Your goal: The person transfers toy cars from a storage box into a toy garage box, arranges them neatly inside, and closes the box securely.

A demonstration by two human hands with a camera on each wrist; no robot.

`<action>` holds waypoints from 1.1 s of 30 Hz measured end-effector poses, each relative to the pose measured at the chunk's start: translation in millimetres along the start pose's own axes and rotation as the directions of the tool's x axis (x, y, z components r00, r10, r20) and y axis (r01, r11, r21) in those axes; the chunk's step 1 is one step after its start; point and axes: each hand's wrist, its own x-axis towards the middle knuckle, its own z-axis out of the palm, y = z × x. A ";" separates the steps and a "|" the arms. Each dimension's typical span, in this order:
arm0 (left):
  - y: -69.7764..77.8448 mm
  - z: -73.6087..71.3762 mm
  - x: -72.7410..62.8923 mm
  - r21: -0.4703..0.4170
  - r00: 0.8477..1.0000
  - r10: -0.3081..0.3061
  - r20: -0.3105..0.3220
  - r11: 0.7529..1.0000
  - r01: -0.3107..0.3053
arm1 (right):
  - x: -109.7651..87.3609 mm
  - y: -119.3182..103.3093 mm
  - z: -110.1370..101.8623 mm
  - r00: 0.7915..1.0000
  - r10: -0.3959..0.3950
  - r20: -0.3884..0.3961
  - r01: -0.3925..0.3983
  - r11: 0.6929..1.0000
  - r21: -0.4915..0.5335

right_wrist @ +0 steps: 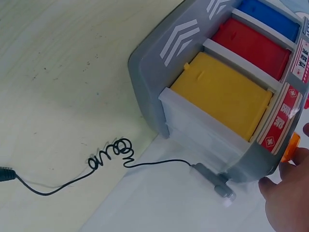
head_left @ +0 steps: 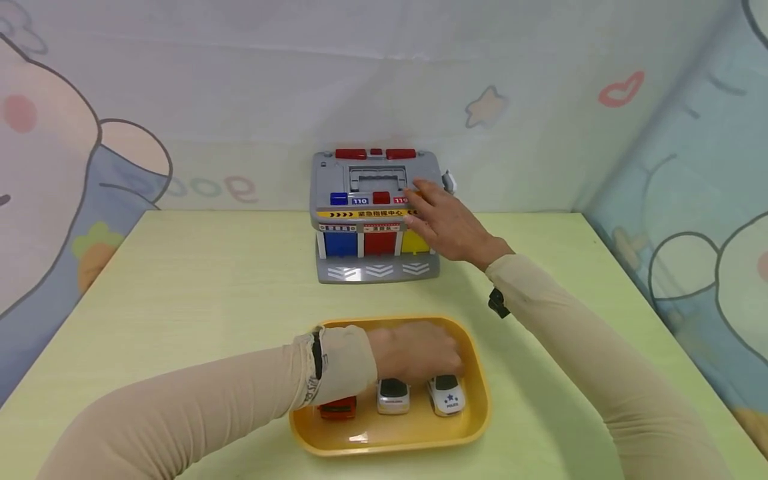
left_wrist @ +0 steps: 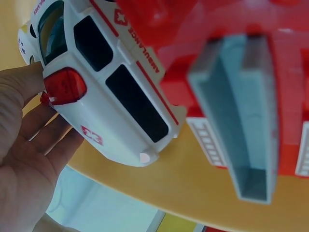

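Observation:
In the head view my left hand, slightly blurred, reaches into a yellow tray. The left wrist view shows its thumb and fingers at the end of a white toy ambulance, gripping it around the red roof light. Beside the ambulance are a red toy fire truck with a grey channel on top, and a white toy police car. My right hand rests on the top right corner of a grey toy garage, fingers at its orange button.
The garage has blue, red and yellow doors, all closed. A coiled black cord runs from a grey piece at its side. Behind the green table hangs a printed cloth.

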 end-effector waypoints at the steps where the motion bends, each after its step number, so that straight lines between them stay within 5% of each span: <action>1: 0.0 0.0 0.2 -0.004 1.000 0.002 -0.001 1.000 -0.002 | 1.5 -1.6 0.0 1.000 -0.009 0.003 0.009 1.000 -0.010; 12: 1.5 0.9 2.8 0.018 1.000 -0.009 -0.006 1.000 0.009 | 23.5 -27.5 -3.7 0.988 -0.135 0.082 0.144 0.982 -0.121; 33: 1.0 0.6 1.7 0.031 0.998 -0.060 0.031 0.998 0.059 | 51.2 -41.1 -0.4 0.960 -0.221 0.175 0.251 0.952 -0.173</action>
